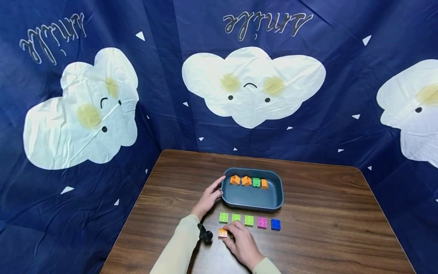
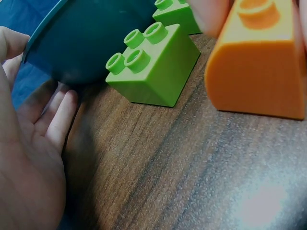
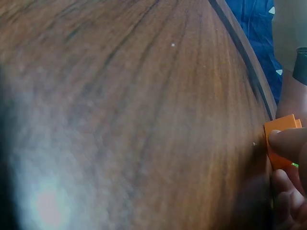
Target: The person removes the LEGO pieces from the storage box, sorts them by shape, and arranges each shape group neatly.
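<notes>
My right hand (image 1: 241,243) pinches an orange block (image 1: 222,233) between thumb and fingers, low over the wooden table or resting on it. Up close in the left wrist view, the orange block (image 2: 259,72) has a curved side and studs on top. My left hand (image 1: 207,199) touches the left side of a dark teal bin (image 1: 253,207), its fingers spread along the rim and outer wall. Just in front of the bin is a row of studded blocks: several light green ones, such as one green block (image 1: 223,217), then a pink block (image 1: 262,222) and a blue block (image 1: 275,224).
Inside the bin, along its back wall, sit orange blocks (image 1: 246,180) and a green block (image 1: 256,182). The wooden table (image 1: 318,213) extends to both sides. A dark blue curtain (image 1: 164,76) with cloud pictures hangs behind it and at the sides.
</notes>
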Demonstrator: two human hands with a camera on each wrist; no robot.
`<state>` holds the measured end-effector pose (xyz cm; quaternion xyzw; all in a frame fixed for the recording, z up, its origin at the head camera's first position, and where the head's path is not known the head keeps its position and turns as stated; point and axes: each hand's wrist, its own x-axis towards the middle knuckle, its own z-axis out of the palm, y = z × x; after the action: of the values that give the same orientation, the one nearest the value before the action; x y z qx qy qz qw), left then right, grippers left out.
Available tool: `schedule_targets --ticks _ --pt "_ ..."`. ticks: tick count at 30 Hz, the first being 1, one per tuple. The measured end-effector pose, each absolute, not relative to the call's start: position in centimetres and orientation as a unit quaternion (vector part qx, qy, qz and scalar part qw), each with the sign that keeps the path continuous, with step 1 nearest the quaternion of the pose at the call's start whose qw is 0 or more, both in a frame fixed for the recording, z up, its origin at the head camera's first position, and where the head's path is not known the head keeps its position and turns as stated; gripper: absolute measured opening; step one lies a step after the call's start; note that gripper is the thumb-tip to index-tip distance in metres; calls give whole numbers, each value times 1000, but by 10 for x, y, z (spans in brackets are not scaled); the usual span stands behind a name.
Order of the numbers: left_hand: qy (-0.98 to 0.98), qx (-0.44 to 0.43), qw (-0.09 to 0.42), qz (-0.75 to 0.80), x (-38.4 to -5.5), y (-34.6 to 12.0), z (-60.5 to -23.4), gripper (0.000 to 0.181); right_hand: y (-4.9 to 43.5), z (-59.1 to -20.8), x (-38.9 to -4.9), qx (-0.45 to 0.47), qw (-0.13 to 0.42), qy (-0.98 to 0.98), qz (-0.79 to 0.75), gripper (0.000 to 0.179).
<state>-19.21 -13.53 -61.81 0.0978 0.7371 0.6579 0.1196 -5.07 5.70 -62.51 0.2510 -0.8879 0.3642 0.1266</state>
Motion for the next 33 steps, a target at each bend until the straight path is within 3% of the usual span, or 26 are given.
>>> schedule_targets --ticks 4,12,33 --pt "738 102 118 656 -193 -135 -618 63 55 -628 -51 247 144 -888 360 35" --pt "732 109 118 662 -193 -136 -619 64 53 -627 -52 220 117 -896 367 33" --pt "732 105 117 663 -192 -135 -619 63 52 -626 -50 217 114 -897 369 37"
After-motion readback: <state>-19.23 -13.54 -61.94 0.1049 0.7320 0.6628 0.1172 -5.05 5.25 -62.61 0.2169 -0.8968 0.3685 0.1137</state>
